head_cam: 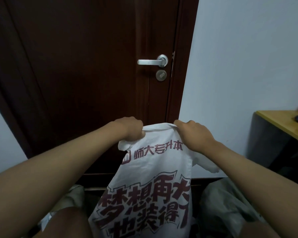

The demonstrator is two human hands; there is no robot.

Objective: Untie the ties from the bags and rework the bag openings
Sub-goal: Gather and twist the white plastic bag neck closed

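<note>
A white plastic bag (151,176) with dark red printed characters hangs upright in front of me, between my knees. My left hand (129,128) grips the bag's top edge at its left corner, fingers curled over the plastic. At the right corner my right hand (193,133) grips the same top edge. The edge is stretched between the two hands. A loose white handle flap (206,164) hangs below my right wrist. No tie shows on the bag.
A dark brown door (93,66) with a silver lever handle (151,61) stands close ahead. A wooden-topped table (282,124) is at the right with a small dark object on it. Crumpled translucent bags (230,203) lie on the floor at both sides.
</note>
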